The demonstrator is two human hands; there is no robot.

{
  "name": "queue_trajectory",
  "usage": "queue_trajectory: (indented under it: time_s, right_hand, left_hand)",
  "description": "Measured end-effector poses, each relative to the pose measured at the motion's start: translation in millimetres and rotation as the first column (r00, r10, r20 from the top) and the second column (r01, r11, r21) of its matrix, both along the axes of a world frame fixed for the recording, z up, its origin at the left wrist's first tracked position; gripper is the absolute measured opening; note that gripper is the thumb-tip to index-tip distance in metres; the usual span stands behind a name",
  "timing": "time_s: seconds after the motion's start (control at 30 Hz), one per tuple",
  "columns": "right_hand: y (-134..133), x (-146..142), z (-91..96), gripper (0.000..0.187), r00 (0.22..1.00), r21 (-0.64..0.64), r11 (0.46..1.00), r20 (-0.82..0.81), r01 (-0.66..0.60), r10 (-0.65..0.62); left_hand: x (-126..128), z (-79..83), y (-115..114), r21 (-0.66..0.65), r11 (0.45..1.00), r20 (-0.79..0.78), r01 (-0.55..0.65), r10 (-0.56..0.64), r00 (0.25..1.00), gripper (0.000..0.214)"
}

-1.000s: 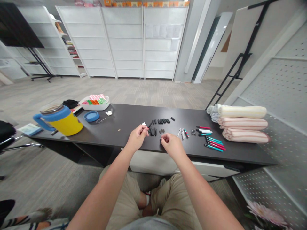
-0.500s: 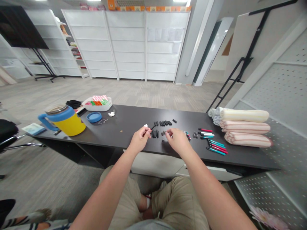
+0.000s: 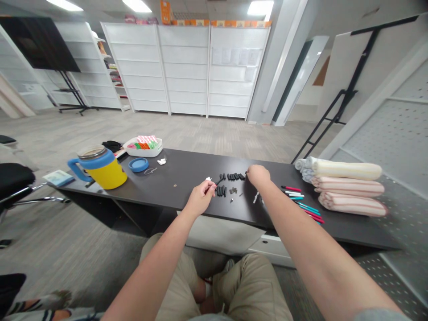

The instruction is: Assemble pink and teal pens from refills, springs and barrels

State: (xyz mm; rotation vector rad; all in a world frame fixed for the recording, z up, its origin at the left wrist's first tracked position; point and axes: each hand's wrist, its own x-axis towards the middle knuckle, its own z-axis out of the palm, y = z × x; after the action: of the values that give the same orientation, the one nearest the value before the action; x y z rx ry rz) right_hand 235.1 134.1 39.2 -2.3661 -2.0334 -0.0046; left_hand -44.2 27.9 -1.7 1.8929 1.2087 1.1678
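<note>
My left hand (image 3: 200, 197) is closed in a pinch around a thin black stick-like piece (image 3: 219, 181), with a hint of red near the fingertips. Farther right, my right hand (image 3: 258, 176) reaches over the table, its fingers closed on a small black cylinder (image 3: 246, 173) that they mostly cover. Between the hands lies a back row of short black cylinders (image 3: 236, 176). A second group of black cylinders (image 3: 221, 191) sits nearer me, beside my left fingertips. A little pile of small dark pieces (image 3: 233, 191) lies to its right.
Red, white and teal pens (image 3: 309, 208) lie partly behind my right forearm. Rolled towels (image 3: 349, 187) are stacked at the right end of the dark table (image 3: 187, 167). Leftward stand a yellow-and-blue mug (image 3: 107, 171), a blue lid (image 3: 138, 164) and a white basket (image 3: 154, 152).
My right hand has moved away from the small dark pieces, forward and right, to the lone black cylinder beyond the back row. My left hand keeps its pinch. The camera view has shifted slightly.
</note>
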Motion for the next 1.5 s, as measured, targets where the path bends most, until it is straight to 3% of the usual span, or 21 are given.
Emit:
queue_trajectory:
  time_s: [0.2, 0.27, 0.33, 0.37, 0.4, 0.47, 0.5, 0.57, 0.63, 0.7, 0.8, 0.97, 1.03, 1.37, 1.5]
  right_hand:
    - [-11.3, 10.3, 3.8, 0.024, 0.997, 0.093, 0.996, -0.071, -0.013, 0.02]
    - [-23.3, 12.1, 5.9, 0.02, 0.977, 0.209, 0.978, -0.204, -0.022, 0.065]
    - [-40.0, 10.0, 6.1, 0.016, 0.867, 0.331, 0.944, -0.471, 0.007, 0.159]
    - [-49.9, 7.2, 5.4, 0.017, 0.745, 0.356, 0.934, -0.631, 0.03, 0.217]
    - [-60.6, 3.3, 4.5, 0.019, 0.558, 0.352, 0.935, -0.786, 0.047, 0.267]
    - [-82.8, -7.1, 1.9, 0.024, 0.072, 0.292, 0.956, -0.955, 0.03, 0.289]
    - [-93.4, -13.0, 0.5, 0.026, -0.126, 0.256, 0.967, -0.959, -0.001, 0.254]
    - [-111.2, -24.3, -2.7, 0.028, -0.369, 0.212, 0.977, -0.909, -0.007, 0.194]
    - [-122.8, -33.3, -7.3, 0.031, -0.465, 0.201, 0.98, -0.868, -0.011, 0.173]
    - [-127.9, -39.1, -14.4, 0.034, -0.469, 0.234, 0.972, -0.861, -0.025, 0.196]
    - [-127.9, -43.1, -30.1, 0.031, -0.372, 0.324, 0.945, -0.882, -0.031, 0.291]
    - [-127.6, -45.7, -52.2, 0.029, -0.036, 0.399, 0.916, -0.917, -0.04, 0.398]
    - [-129.3, -47.2, -55.3, 0.032, 0.058, 0.409, 0.912, -0.91, -0.034, 0.41]
    - [-132.6, -47.7, -57.5, 0.037, 0.232, 0.435, 0.9, -0.876, -0.002, 0.423]
    - [-133.4, -47.1, -55.0, 0.039, 0.251, 0.427, 0.904, -0.875, 0.001, 0.413]
  left_hand:
    - [0.2, 2.1, -0.5, 0.001, 1.0, -0.009, 0.004, -0.004, 1.0, 0.03]
    - [0.0, 2.7, -0.5, 0.001, 1.0, -0.014, 0.004, -0.004, 1.0, 0.029]
    - [0.0, 2.8, -0.6, 0.0, 1.0, -0.013, 0.007, -0.007, 1.0, 0.029]
    - [0.2, 2.7, -0.6, -0.002, 1.0, -0.01, 0.01, -0.01, 1.0, 0.029]
    - [0.6, 2.6, -0.6, -0.004, 1.0, -0.007, 0.013, -0.013, 1.0, 0.029]
    - [1.4, 2.0, -0.3, -0.009, 1.0, -0.003, 0.016, -0.016, 1.0, 0.028]
    - [1.8, 1.7, -0.1, -0.01, 1.0, -0.002, 0.017, -0.017, 1.0, 0.029]
    - [2.5, 1.1, 0.4, -0.009, 1.0, -0.004, 0.02, -0.02, 1.0, 0.029]
    - [2.8, 0.7, 0.8, -0.005, 1.0, -0.008, 0.024, -0.024, 1.0, 0.029]
    - [2.9, 0.4, 0.8, -0.002, 1.0, -0.014, 0.03, -0.03, 0.999, 0.029]
    - [3.1, -0.3, 0.1, -0.005, 0.999, -0.015, 0.039, -0.039, 0.999, 0.03]
    - [3.8, -2.1, -0.7, 0.011, 0.998, -0.016, 0.056, -0.056, 0.998, 0.029]
    - [4.1, -1.9, -0.9, 0.011, 0.998, -0.018, 0.068, -0.068, 0.998, 0.028]
    - [6.1, 3.8, -4.0, -0.007, 0.996, -0.08, 0.093, -0.093, 0.992, 0.029]
    - [5.9, 5.8, -4.8, -0.001, 0.995, -0.111, 0.101, -0.1, 0.989, 0.029]
